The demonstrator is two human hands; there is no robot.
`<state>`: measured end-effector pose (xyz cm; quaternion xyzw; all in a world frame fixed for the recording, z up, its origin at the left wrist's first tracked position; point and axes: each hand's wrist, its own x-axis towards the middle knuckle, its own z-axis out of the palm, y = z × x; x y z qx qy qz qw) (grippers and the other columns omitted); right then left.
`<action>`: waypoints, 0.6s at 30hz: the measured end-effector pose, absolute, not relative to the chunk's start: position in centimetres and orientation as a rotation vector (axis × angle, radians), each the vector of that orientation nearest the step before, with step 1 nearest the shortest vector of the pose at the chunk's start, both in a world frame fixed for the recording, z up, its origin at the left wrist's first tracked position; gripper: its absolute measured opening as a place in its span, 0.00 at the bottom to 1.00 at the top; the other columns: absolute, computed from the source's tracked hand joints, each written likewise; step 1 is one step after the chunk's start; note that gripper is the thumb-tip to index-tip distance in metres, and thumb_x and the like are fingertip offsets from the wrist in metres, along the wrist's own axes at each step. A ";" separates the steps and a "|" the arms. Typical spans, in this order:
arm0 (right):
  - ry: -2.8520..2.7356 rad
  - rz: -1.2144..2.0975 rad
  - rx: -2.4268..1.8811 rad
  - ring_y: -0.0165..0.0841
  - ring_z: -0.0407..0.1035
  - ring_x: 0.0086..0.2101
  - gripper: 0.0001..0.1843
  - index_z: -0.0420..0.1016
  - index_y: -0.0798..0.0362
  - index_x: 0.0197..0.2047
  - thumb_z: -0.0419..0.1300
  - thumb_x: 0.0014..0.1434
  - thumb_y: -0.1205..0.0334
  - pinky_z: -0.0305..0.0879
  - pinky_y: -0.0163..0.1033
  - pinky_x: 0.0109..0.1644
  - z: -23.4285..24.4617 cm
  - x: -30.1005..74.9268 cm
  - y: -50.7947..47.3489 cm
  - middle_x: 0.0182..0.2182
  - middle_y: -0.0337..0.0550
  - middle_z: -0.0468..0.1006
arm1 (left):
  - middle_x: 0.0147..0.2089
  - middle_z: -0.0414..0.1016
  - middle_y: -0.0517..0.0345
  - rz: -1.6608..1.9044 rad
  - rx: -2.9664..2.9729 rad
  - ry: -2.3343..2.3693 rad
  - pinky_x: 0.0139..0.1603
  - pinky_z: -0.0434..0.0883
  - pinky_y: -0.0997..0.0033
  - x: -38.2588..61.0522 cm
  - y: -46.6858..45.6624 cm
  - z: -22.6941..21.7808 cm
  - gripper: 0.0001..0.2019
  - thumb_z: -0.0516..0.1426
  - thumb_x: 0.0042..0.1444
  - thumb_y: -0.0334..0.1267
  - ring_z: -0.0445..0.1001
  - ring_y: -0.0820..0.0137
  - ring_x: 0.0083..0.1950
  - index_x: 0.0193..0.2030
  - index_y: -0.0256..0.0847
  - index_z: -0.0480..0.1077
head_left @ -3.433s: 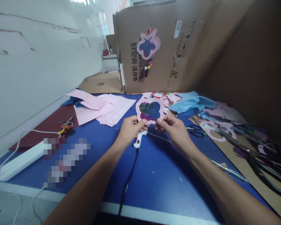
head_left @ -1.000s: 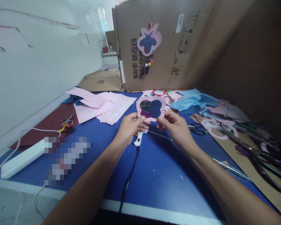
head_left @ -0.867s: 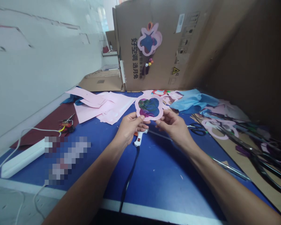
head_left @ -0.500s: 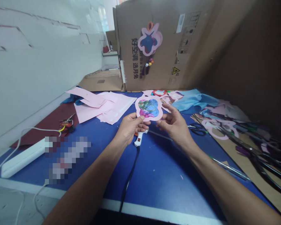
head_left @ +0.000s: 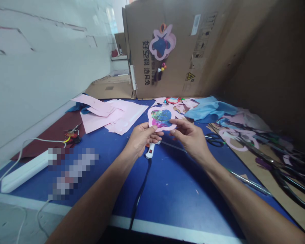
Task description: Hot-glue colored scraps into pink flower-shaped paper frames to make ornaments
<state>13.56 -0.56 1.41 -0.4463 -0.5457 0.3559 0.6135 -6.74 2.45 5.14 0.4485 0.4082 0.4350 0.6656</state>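
A flower-shaped pink cutout (head_left: 161,117) with a shiny blue, green and magenta centre is held up over the table. My left hand (head_left: 142,138) pinches its lower left edge, thumb on the front and fingers curled behind. At the right edge, my right hand (head_left: 190,135) has its fingertips over the front face and its thumb by the lower rim. Just below the hands lies a white tool with a red switch and black cord (head_left: 150,151), probably a hot glue gun; its front part is hidden behind my left hand.
Pink sheets (head_left: 112,113) lie at the back left, blue fabric (head_left: 210,110) at the back right. Black-handled scissors (head_left: 215,140) and large shears (head_left: 276,165) lie at right. A similar pink flower piece (head_left: 162,44) hangs on a cardboard box (head_left: 178,78). A white power strip (head_left: 27,173) is at left.
My right hand's fingers have shifted left and down, from behind the cutout's right edge onto its front face. The cutout has tilted slightly; my left hand keeps its grip.
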 end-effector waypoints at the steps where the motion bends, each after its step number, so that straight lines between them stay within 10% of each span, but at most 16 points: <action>1: -1.257 0.824 -1.026 0.38 0.79 0.35 0.22 0.88 0.49 0.56 0.76 0.59 0.54 0.76 0.43 0.38 1.4 13.5 -0.6 0.37 0.42 0.87 | 0.34 0.88 0.50 0.982 1.010 0.924 0.28 0.76 0.80 -6.7 2.4 5.2 0.07 0.64 0.74 0.33 0.83 0.74 0.28 0.43 0.34 0.81; 18: -1.226 0.855 -1.000 0.37 0.77 0.35 0.19 0.85 0.47 0.52 0.77 0.61 0.48 0.79 0.43 0.37 2.4 13.4 -1.0 0.34 0.40 0.81 | 0.34 0.86 0.52 0.988 1.072 0.912 0.32 0.76 0.77 -7.0 2.3 4.9 0.09 0.71 0.66 0.40 0.84 0.72 0.31 0.43 0.38 0.81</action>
